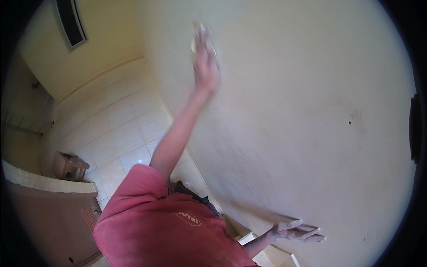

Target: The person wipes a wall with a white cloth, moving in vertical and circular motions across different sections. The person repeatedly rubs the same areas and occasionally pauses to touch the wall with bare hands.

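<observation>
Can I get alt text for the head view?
The left hand reaches across a pale wall, over a blurred pale item; the right hand, spread open, is at lower right. A red shirt fills the foreground; a brown stool stands on tiled floor at left.

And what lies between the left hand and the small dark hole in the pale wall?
The head view shows only pale wall between the left hand and the hole, with smudges near the hole.

Dim light, floor [121, 124] glare, left hand [206, 66] blurred (edges v. dark & warped).
</observation>
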